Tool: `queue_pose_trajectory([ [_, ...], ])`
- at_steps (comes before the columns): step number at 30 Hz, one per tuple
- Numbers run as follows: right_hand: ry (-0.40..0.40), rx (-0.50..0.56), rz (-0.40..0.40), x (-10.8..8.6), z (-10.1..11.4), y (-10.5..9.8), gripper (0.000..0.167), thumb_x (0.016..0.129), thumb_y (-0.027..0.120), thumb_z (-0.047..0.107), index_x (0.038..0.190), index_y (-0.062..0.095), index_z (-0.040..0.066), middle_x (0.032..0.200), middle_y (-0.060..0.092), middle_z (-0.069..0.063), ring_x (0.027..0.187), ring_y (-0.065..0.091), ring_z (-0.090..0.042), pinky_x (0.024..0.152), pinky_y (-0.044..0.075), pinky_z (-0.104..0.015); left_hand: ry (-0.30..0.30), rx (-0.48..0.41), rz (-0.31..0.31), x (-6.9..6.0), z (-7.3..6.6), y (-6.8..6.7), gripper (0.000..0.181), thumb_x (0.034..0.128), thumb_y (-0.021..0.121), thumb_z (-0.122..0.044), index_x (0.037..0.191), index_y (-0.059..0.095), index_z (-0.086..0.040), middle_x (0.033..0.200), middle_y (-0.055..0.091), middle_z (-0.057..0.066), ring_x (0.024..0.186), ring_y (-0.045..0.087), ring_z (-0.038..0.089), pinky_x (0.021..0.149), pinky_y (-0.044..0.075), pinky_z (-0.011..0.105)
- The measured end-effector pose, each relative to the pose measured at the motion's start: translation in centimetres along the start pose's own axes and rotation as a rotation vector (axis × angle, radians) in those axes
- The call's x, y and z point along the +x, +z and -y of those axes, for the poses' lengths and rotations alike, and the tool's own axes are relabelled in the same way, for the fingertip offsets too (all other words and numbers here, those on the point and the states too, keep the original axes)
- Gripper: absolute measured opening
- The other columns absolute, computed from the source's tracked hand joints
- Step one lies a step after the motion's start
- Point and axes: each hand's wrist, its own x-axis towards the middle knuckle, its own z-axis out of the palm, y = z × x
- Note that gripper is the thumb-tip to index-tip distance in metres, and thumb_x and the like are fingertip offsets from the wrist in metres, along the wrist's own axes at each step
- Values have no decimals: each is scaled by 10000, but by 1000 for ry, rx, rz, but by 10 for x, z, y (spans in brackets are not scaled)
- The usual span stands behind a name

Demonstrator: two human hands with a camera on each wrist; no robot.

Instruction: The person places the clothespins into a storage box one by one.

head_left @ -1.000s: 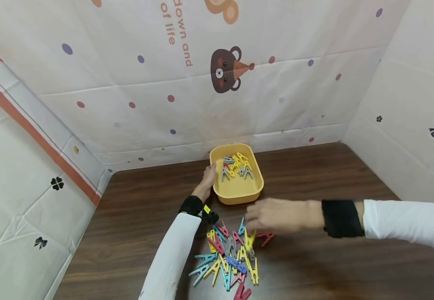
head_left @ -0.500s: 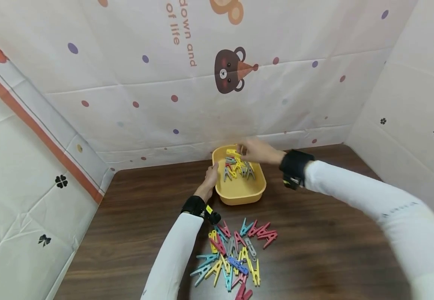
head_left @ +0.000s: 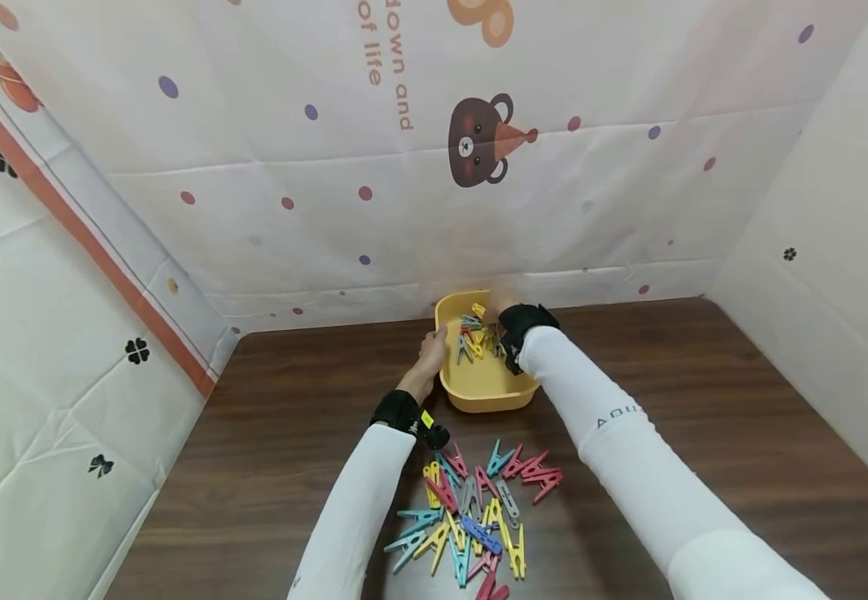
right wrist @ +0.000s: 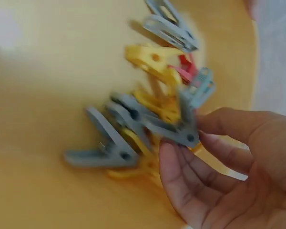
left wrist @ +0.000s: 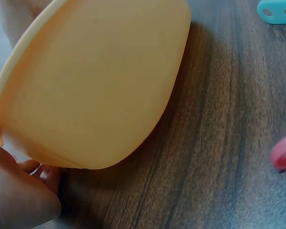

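My left hand (head_left: pixel 431 353) grips the left wall of a yellow plastic basket (head_left: pixel 485 395); in the left wrist view its thumb (left wrist: pixel 19 191) lies at the rim. Over the basket's far right part is my right hand (head_left: pixel 504 302), blurred in the head view. The right wrist view has that hand pinching a grey clothespin (right wrist: pixel 187 136) between thumb and fingers. Beneath it lie several clothespins, among them a yellow one (right wrist: pixel 152 59), a grey one (right wrist: pixel 107 155) and a partly hidden red one (right wrist: pixel 186 67).
On the dark wooden table (head_left: pixel 291 467), nearer me, a loose pile of red, yellow, blue, teal and grey clothespins (head_left: pixel 471 525) is spread. A printed cloth (head_left: pixel 329 233) hangs behind the basket, with further cloth at both sides.
From above the pile, my right hand has moved away from me into the basket, carrying a yellow clothespin on the way. It now pinches a grey one. The left hand stays on the basket.
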Motion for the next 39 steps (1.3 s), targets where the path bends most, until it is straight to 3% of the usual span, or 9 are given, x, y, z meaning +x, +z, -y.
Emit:
queue_pose_trajectory([
  [5,-22,-102,-5,47,-30,28,148,812,750,172,780,660,59,878,606,-133,728,489,-270,664,422,-380,17,9,23,-3,3,-1,717,1092,258,-562,1638,168,-108,1712,113,136,1602,51,325,1285,146,522],
  [10,-21,-83,8,79,-46,44,311,774,818,167,1036,737,18,1000,690,-192,785,626,-326,673,538,-403,25,3,26,-4,4,-1,718,1091,262,-565,1636,176,-105,1709,122,138,1601,52,328,1282,151,523],
  [13,-26,-110,11,79,-51,45,334,788,837,209,1049,746,22,1065,707,-187,830,640,-317,720,549,-400,21,5,28,-5,3,2,715,1092,265,-561,1635,182,-102,1704,137,140,1599,61,323,1282,161,510],
  [17,-91,-133,-39,85,-62,52,200,770,821,224,807,725,53,877,671,-152,711,547,-279,620,463,-359,13,10,28,-5,3,3,713,1092,269,-558,1634,183,-103,1700,148,138,1598,72,318,1280,173,503],
  [20,-66,-124,-2,45,-35,31,165,811,770,187,740,676,71,787,616,-123,669,503,-260,627,434,-358,5,13,24,-5,2,2,714,1091,269,-562,1635,181,-107,1702,148,133,1599,71,315,1279,175,503],
  [24,-70,-64,80,-39,22,-19,169,925,676,140,798,632,37,706,548,-75,597,482,-196,610,429,-316,-10,27,6,-2,1,-1,716,1091,262,-565,1635,179,-107,1704,146,129,1601,66,308,1286,159,497],
  [27,-197,-78,63,-79,41,-48,205,973,659,175,895,668,-14,728,583,-75,597,507,-166,581,433,-275,-11,32,-5,0,0,-2,714,1091,264,-562,1632,191,-100,1700,160,132,1597,85,305,1287,158,487],
  [32,-392,-272,-60,-138,52,-83,252,982,666,227,1070,745,5,1001,736,-149,771,655,-228,708,551,-348,-8,28,-8,1,2,-3,709,1092,280,-552,1628,202,-93,1696,172,132,1594,101,297,1288,160,475],
  [39,-691,-445,-220,-244,25,-70,84,913,763,201,951,740,130,836,709,-19,647,602,-114,498,477,-232,-3,32,9,-3,0,-1,711,1094,262,-552,1634,177,-98,1699,156,134,1599,68,308,1289,147,488],
])
